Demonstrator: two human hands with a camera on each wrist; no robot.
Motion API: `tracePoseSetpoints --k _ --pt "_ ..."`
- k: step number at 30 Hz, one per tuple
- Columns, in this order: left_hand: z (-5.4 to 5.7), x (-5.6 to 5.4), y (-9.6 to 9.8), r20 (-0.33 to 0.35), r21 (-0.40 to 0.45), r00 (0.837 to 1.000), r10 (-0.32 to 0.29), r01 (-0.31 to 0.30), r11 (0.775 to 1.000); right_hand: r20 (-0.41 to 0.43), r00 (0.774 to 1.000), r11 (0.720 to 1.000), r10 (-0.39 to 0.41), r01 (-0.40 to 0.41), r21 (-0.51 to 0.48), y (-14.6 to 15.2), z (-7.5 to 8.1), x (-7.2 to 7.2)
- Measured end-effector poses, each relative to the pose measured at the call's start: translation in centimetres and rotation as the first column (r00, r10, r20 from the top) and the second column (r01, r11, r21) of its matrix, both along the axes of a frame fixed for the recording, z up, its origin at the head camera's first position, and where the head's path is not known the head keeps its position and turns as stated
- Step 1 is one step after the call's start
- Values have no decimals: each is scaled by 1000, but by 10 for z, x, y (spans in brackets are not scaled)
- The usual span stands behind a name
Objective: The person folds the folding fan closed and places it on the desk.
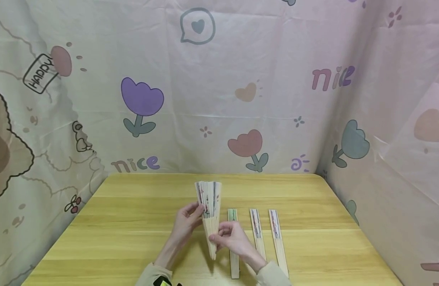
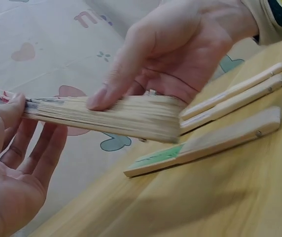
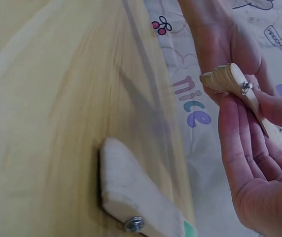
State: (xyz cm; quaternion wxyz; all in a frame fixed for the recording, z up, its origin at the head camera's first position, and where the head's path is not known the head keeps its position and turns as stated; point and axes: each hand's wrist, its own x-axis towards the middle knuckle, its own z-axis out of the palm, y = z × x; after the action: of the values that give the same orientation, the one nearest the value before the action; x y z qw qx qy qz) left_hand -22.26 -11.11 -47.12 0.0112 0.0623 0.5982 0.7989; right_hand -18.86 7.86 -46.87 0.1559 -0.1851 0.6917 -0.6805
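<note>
A partly spread folding fan point(image 1: 211, 206) with pale wooden ribs and a printed white leaf is held up over the table. My left hand point(image 1: 186, 222) pinches its leaf along the left side, thumb in front. Lower down, my right hand point(image 1: 233, 238) grips the ribs between thumb and fingers, close to the pivot end. The metal pivot pin point(image 3: 246, 87) shows in the right wrist view. Beside the right hand lies a folded fan with a green leaf point(image 1: 233, 214), partly overlapped by that hand in the head view.
Two more folded fans, a white-leafed one point(image 1: 256, 224) and another at its right point(image 1: 275, 224), lie side by side on the wooden table point(image 1: 151, 210). A printed cloth point(image 1: 205, 79) hangs behind the table and along both sides.
</note>
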Motion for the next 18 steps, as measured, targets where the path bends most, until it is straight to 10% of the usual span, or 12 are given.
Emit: tracePoseSetpoints --k 7,18 --pt "2 -3 -4 0 42 998 -68 68 997 5 999 999 42 -42 18 2 -4 2" --pt "4 -4 1 36 48 999 -2 0 999 -4 1000 999 29 -29 16 1 -5 2"
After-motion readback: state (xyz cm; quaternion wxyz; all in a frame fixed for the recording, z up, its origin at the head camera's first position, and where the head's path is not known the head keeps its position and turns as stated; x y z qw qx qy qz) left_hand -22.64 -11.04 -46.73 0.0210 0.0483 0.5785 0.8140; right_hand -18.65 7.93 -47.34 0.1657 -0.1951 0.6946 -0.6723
